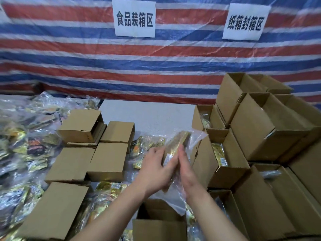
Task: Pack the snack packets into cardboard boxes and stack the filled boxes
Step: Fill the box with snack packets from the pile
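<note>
Pressing a clear plastic bag of gold snack packets [175, 150] between two flat palms: left hand [156, 169] on its left face, right hand [186, 173] on its right face, fingers of both straight and pointing away from the body. Holding the bag tilted, its top leaning toward the far right, loose clear film trailing from both its upper and lower ends. Hovering over the near middle of the white table [147, 112], directly above an open brown cardboard box [159, 221] sitting at the near edge with its flaps up.

Lying across the left side of the table, reaching to the far left corner: a heap of clear-wrapped, gold and dark snack packets [26, 136]. Sitting between that heap and the hands: five closed brown cardboard boxes [107, 160], flat sides up, touching or nearly touching each other. Peeking out just beyond the hands and beside the near boxes: more loose gold packets [139, 150].

Filling the right side of the table: a stack of open-topped brown cardboard boxes [257, 129], piled in tiers, several showing gold packets inside.

Hanging behind the far edge: a red, white and blue striped tarpaulin [86, 58] carrying two white paper signs [134, 18] with black characters.
</note>
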A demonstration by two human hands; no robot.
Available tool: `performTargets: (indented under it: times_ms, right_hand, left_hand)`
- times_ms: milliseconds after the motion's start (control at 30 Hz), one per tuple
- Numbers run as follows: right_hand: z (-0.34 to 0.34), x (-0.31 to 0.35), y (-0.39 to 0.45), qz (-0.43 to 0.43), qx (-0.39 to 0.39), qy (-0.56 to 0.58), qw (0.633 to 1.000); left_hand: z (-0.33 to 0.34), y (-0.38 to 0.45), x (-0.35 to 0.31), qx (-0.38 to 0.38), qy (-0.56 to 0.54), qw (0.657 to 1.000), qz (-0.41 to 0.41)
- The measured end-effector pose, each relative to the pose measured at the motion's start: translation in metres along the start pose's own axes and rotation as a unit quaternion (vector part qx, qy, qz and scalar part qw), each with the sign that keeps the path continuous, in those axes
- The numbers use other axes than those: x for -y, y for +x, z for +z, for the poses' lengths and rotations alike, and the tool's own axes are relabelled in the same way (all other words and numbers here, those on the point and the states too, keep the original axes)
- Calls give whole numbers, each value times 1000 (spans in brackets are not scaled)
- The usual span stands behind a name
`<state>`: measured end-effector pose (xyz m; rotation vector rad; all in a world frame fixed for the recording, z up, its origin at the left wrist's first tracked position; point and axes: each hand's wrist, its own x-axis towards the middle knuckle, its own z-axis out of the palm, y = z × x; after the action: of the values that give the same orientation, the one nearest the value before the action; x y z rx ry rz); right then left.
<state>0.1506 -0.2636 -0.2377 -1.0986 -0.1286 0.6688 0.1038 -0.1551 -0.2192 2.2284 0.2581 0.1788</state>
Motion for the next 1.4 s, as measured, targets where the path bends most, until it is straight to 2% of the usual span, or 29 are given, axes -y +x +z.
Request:
performTargets:
  times_ms: [67,167,233,267,333,367,433,500,567,633,733,867,967,1000,1167,1267,1333,1400]
  right_hand:
    - [-6,8,-1,-5,9,13,1000]
    - [-22,16,1,-23,10,2,1000]
    - [-35,16,2,-29,-36,9,999]
    - [-42,12,2,-32,-57,21,998]
    - [-52,5,-6,-6,-59,70,996]
    - [-55,3,-9,27,-31,107,993]
    - [-58,1,-14,69,6,135,988]
    - [-59,1,-15,58,34,106,992]
    - [-58,-2,-14,46,49,37,997]
    - [-56,-6,-10,25,62,-111,992]
    - [-45,-22,-11,21,106,-327,939]
    - [-41,-58,-7,91,167,-448,873]
    - [-53,-71,-1,129,214,-579,776]
    - [-56,-77,2,143,226,-598,755]
    - [-51,-96,14,167,245,-620,726]
    - [-48,-103,30,167,262,-650,694]
    - [-49,-113,38,159,272,-684,658]
    - [-53,-127,44,155,280,-735,598]
  left_hand:
    - [3,1,-3,14,63,998,10]
    - [3,2,13,-14,45,998,32]
    - [8,3,43,-60,46,997,-3]
    - [12,2,64,-57,71,995,-40]
    - [27,-5,107,35,137,979,-144]
    - [35,-13,126,98,134,967,-195]
    - [49,-28,156,188,65,946,-257]
    - [58,-40,172,250,8,930,-271]
    - [61,-47,182,257,-2,931,-260]
    - [63,-48,186,216,-6,944,-249]
    - [65,-45,180,166,13,962,-217]
    - [64,-40,174,105,-12,979,-176]
    - [57,-39,176,85,-34,980,-175]
    - [56,-39,178,85,-42,980,-174]
    - [55,-39,189,97,-76,979,-164]
    - [56,-35,200,99,-59,981,-156]
    - [56,-33,203,92,-54,981,-163]
    - [59,-29,203,94,-39,982,-161]
